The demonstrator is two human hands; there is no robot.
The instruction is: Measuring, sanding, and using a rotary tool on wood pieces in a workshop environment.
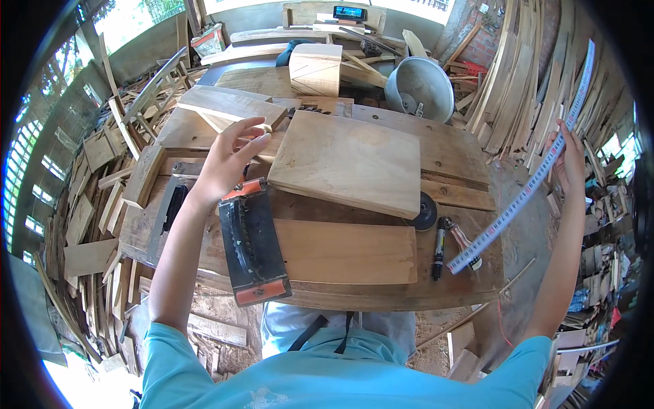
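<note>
My right hand (pixel 569 158), out past the bench's right edge, has its fingers closed round a long pale tape measure strip (pixel 521 199). The strip slants from high on the right down to the bench's front right corner. My left hand (pixel 235 155) is raised over the left of the bench, its fingers bent but apart, with nothing visible in them. Just right of it lies a thick square wooden board (pixel 351 160), tilted slightly. Below that hand is a black hand sander (pixel 253 242) with orange ends, overlapping a flat plank (pixel 347 251).
The wooden workbench (pixel 381 297) also bears a marker (pixel 439 252), a black disc (pixel 425 211), stacked boards (pixel 228 102) and a curved wood block (pixel 315 70). A metal bucket (pixel 419 88) stands at the back right. Scrap wood (pixel 92 252) lies heaped on the left; long planks (pixel 518 75) lean on the right.
</note>
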